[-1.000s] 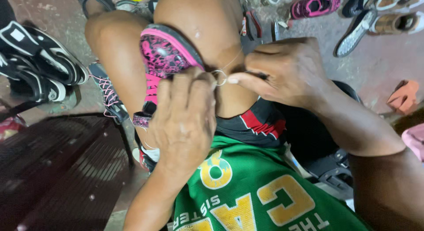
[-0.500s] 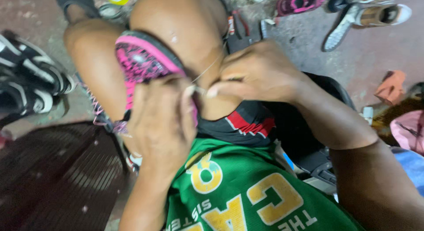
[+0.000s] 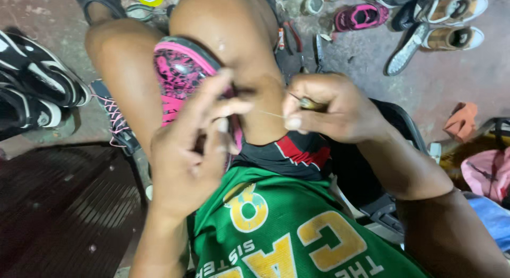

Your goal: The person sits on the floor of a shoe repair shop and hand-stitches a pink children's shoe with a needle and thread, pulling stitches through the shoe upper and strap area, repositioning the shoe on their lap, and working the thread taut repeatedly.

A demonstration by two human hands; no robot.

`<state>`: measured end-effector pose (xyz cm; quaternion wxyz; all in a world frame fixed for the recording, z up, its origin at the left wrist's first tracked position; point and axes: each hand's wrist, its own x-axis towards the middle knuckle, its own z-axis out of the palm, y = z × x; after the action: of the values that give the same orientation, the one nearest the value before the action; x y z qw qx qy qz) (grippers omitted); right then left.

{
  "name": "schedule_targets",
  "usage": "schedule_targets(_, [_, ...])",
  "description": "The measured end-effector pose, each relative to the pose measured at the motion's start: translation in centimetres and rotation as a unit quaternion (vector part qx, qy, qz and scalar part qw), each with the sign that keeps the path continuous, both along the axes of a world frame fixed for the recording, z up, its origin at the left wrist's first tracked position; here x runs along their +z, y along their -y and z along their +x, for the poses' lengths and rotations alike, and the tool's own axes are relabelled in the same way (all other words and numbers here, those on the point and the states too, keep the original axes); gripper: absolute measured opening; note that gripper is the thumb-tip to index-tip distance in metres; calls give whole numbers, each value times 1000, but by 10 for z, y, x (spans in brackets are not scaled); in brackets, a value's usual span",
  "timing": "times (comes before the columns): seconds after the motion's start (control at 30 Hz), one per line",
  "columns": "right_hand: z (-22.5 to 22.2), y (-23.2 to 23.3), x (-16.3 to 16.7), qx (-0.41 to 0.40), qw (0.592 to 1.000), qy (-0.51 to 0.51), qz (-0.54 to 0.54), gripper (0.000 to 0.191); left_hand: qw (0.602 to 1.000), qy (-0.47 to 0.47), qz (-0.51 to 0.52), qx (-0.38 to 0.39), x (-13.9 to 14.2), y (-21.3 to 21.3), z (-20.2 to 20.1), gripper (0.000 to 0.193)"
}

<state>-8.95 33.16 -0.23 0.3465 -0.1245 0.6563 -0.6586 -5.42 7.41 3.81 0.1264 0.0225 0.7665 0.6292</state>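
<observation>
A pink and black sneaker (image 3: 178, 71) is clamped between my knees, sole side up. My left hand (image 3: 194, 150) rests against its heel end, fingers spread and pinching near the sole edge. My right hand (image 3: 329, 108) is closed on a small awl-like tool (image 3: 308, 103) just to the right of the shoe. A thin thread (image 3: 271, 114) runs taut from the right hand toward the left hand and the shoe. Pink laces (image 3: 114, 118) hang down at the left.
Black and white sneakers (image 3: 37, 92) lie on the floor at the left. A small pink shoe (image 3: 361, 16) and brown and white shoes (image 3: 446, 28) lie at the top right. Pliers (image 3: 289, 36) sit beyond my knee. A dark ribbed mat (image 3: 64, 203) is at lower left.
My right hand has pulled away to the right, drawing the thread out from the shoe. The left hand has opened its fingers against the shoe's heel.
</observation>
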Motion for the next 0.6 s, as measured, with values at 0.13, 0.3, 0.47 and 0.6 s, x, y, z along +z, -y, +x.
schedule_targets(0.13, [10, 19, 15, -27, 987, -138, 76, 8, 980, -100, -167, -46, -5, -2, -1, 64])
schedule_targets(0.3, [2, 48, 20, -14, 960, -248, 127, 10, 980, -93, -173, -19, -4, -6, 1, 85])
schedule_targets(0.47, [-6, 56, 39, -28, 945, -280, 167, 11, 993, -59, -92, -50, 10, 11, -4, 75])
schedule_targets(0.6, [-9, 53, 51, -48, 940, -245, 234, 15, 995, -1, 14, -95, 7, 28, -6, 71])
